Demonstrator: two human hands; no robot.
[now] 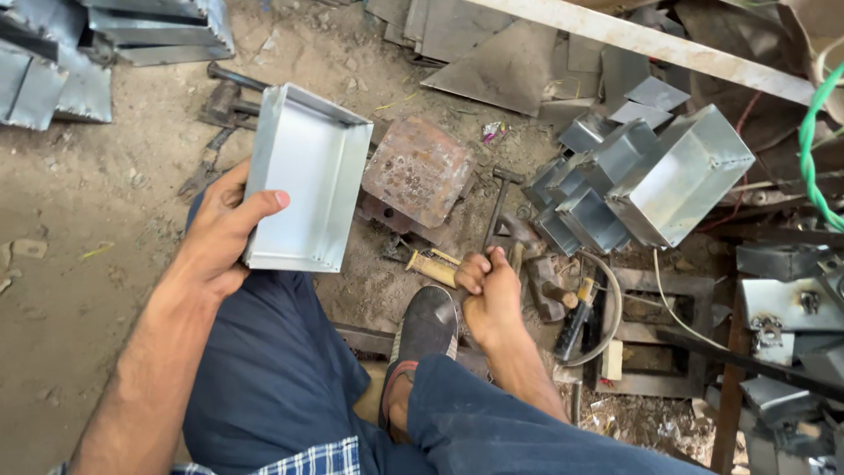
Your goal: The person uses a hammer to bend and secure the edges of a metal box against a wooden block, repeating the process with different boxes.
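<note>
Sheet-metal tray, open-topped and rectangular, is held in my left hand above my left knee and over the dirt floor. My thumb is pressed against the tray's near left wall from the inside face; the remaining fingers wrap behind its underside and are mostly hidden. The tray is tilted with its open side facing up toward the camera, its far corner pointing at the top edge of the floor area.

My right hand is curled into a loose fist, fingers pressed together, just above my black shoe. Whether it is pinching anything, I cannot tell. A yellow-handled tool lies on the floor just beside the knuckles, to their left.

A rusted metal block sits on the floor between the tray and the right hand. A hammer lies just right of that block. A stack of similar folded metal trays rests toward the right edge of the floor. Flat sheet-metal offcuts lie along the top edge.
</note>
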